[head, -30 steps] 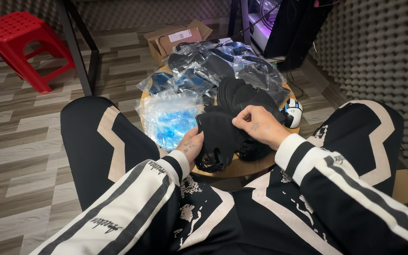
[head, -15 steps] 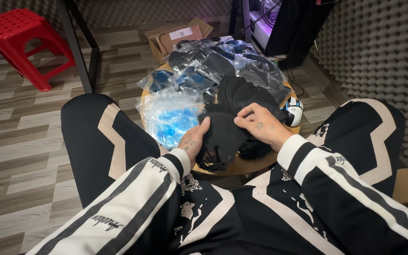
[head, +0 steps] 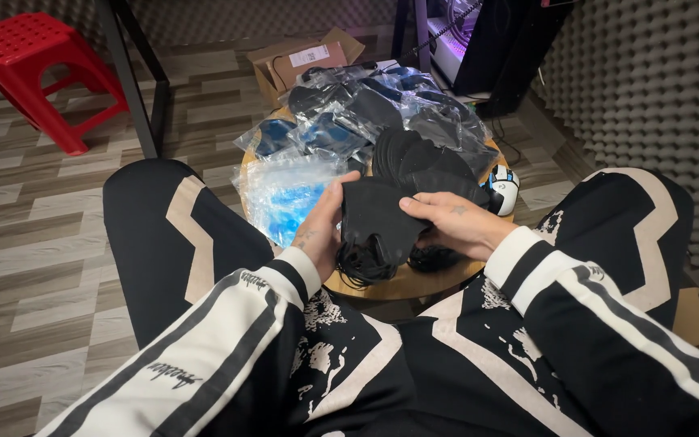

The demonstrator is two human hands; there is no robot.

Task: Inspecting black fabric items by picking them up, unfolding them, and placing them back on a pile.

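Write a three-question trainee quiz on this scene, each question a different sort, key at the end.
1. True or false: both hands hold the black face mask.
2. What lies left of the left hand on the round wooden table? A) blue items in clear plastic bags B) a red cup C) a book
3. Fill in: the stool on the floor at far left is ___.

Key:
1. True; the right hand grips its right edge, the left hand its left side.
2. A, the clear bags.
3. Red.
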